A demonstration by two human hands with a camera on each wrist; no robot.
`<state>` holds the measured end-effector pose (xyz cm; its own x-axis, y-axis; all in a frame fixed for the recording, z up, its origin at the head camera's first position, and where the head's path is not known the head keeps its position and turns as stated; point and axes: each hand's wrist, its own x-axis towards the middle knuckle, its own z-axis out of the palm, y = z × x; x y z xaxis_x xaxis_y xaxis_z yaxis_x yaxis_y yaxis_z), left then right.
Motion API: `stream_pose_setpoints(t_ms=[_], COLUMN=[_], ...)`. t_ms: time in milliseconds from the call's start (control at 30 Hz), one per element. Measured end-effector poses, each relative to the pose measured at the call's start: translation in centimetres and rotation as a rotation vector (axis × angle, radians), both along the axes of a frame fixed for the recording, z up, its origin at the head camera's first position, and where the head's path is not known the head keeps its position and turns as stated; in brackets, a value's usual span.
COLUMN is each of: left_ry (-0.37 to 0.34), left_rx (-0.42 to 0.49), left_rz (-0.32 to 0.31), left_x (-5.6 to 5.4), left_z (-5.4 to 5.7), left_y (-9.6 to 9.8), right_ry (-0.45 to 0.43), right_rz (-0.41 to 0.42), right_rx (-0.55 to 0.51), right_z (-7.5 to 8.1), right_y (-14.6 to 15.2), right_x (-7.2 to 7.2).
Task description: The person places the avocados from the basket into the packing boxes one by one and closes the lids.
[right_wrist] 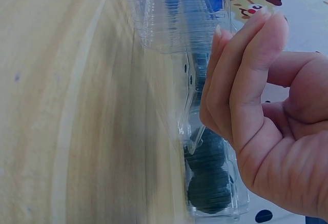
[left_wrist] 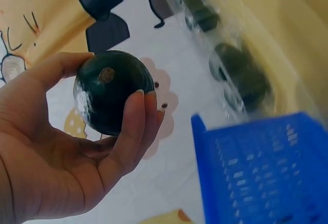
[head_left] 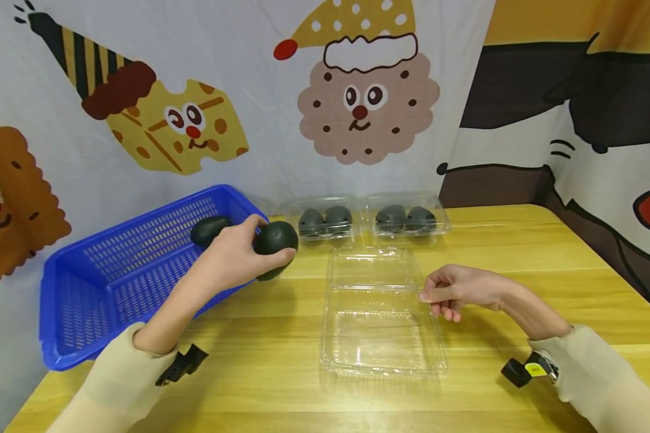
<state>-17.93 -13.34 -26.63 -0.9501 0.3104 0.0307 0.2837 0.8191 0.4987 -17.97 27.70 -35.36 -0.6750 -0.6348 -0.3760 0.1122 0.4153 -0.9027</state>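
Observation:
My left hand (head_left: pixel 237 249) grips a dark green avocado (head_left: pixel 275 240) in front of the blue basket's right end. In the left wrist view, the avocado (left_wrist: pixel 110 93) sits between thumb and fingertips, its round stem scar showing. An unfolded clear plastic clamshell box (head_left: pixel 381 337) lies on the table with nothing inside. At its right edge is my right hand (head_left: pixel 463 291), fingers loosely curled. The right wrist view shows no object inside those fingers (right_wrist: pixel 246 85); whether the fingertips touch the box's rim is unclear.
The blue basket (head_left: pixel 76 264) stands at the left with another avocado (head_left: pixel 208 230) in it. Two clear boxes, each holding two avocados, stand at the back: the left box (head_left: pixel 325 201) and the right box (head_left: pixel 439 219). Behind the wooden table (head_left: pixel 520 252) hangs a printed cloth (head_left: pixel 265 108).

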Motion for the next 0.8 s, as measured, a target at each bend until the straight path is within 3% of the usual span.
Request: stream_pose_setpoints(t_ms=[200,367,800], left_ry=[-0.004,-0.048,-0.149], left_rx=[0.055,0.090,0.086], left_rz=[-0.026,-0.074,-0.103], left_x=[0.6,1.1,2.2], left_z=[-1.6,-2.6,-4.6], left_y=[1.5,2.8,6.1], right_ry=[-0.001,0.001,-0.007], right_rz=[0.009,0.016,0.008], right_rx=[-0.003,-0.004,0.004], right_z=[0.0,0.1,0.0], right_y=[-0.1,-0.1,-0.1], right_x=[0.0,0.0,-0.1])
